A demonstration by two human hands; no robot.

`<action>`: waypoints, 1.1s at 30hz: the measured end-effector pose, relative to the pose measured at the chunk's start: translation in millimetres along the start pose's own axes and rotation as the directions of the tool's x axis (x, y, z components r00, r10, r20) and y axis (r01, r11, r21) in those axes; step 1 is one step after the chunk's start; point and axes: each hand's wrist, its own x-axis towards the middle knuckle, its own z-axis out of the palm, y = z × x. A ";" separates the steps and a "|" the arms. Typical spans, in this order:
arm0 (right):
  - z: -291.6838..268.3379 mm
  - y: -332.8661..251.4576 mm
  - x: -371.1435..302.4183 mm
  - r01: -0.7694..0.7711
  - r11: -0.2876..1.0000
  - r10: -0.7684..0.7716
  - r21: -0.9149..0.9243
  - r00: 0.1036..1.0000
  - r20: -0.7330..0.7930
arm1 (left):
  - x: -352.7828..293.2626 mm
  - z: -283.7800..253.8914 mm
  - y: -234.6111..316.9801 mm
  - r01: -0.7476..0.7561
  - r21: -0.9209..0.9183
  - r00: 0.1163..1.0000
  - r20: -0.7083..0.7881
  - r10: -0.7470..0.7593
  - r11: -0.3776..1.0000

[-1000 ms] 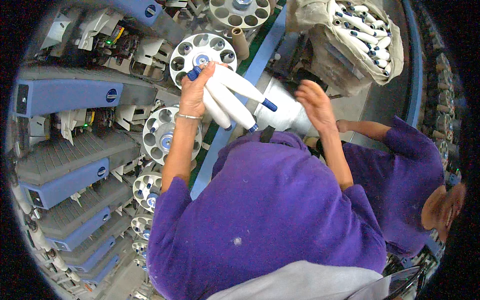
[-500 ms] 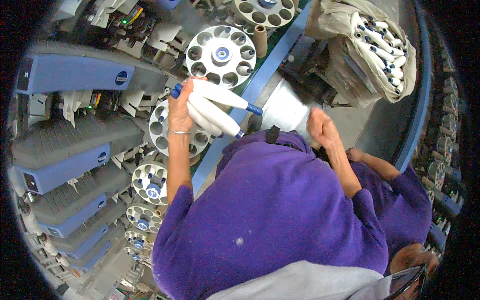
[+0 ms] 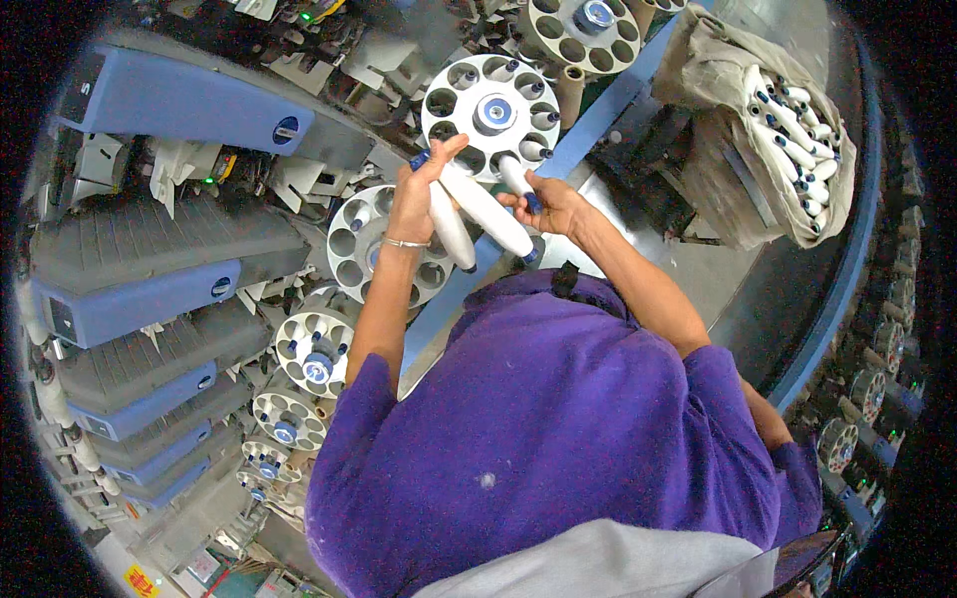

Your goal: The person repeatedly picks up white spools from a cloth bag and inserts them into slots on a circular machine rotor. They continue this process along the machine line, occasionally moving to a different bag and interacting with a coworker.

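Note:
My left hand (image 3: 414, 204), with a bracelet at its wrist, is wrapped round the upper ends of two white yarn bobbins. One yarn bobbin (image 3: 486, 211) slants down to the right and the other (image 3: 451, 227) hangs beside it; both have dark blue tube ends. In my right hand (image 3: 558, 207) the fingers grip the blue lower end of another yarn bobbin (image 3: 514, 175). Its upper end lies at the near right edge of a round white magazine (image 3: 467, 112); I cannot tell whether it sits in a hole. Several other holes there hold bobbins.
A cloth-lined container (image 3: 703, 149) heaped with bobbins (image 3: 797, 145) stands at the far right. Behind the magazine is a brown cone (image 3: 569, 95). Blue and grey winding units (image 3: 189, 100) line the left, with more magazines (image 3: 351, 239) along a blue rail (image 3: 588, 130).
My right hand has come left from beside the metal surface and now holds a bobbin at the magazine. The left hand's bunch is smaller. The whole view has shifted slightly.

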 end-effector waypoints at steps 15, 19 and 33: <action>21.6 34.2 -37.4 0.748 0.269 -0.719 -0.607 0.575 0.390 | 17.2 -24.1 8.4 -0.087 -0.298 0.920 -0.389 -0.038 0.950; 23.0 38.8 -22.6 0.830 0.351 -0.803 -0.433 0.505 0.316 | 16.5 -15.1 0.4 -0.198 -0.302 0.841 -0.540 0.003 0.932; 57.6 10.0 28.6 0.722 0.673 -0.652 -0.161 0.682 0.331 | 25.5 9.6 -45.1 -0.321 0.581 0.535 -0.540 0.649 0.748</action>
